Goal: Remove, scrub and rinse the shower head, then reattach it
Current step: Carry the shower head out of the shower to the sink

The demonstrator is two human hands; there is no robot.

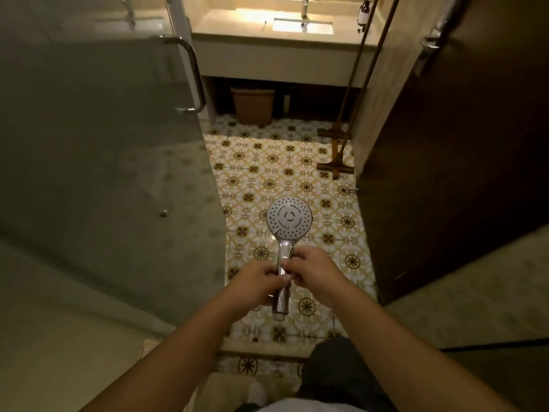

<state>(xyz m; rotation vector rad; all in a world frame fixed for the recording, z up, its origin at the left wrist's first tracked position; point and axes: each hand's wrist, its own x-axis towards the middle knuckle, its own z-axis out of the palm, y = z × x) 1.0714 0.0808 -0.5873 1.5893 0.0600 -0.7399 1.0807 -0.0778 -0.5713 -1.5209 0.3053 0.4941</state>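
A chrome shower head (288, 218) with a round white spray face is held above the patterned floor, face up toward me, no hose on its lower end. My left hand (258, 282) grips the handle from the left. From the right, my right hand (312, 270) closes on the same handle, and the fingertips of both hands meet at mid-handle. The handle's threaded end (279, 316) sticks out below the hands.
A glass shower door (104, 159) with a chrome handle (191, 75) stands on the left. A dark wooden door (445, 129) is on the right. Ahead is a vanity with a sink (303, 26), a brown bin (252, 105) under it, and long-handled tools (337, 162) leaning at right.
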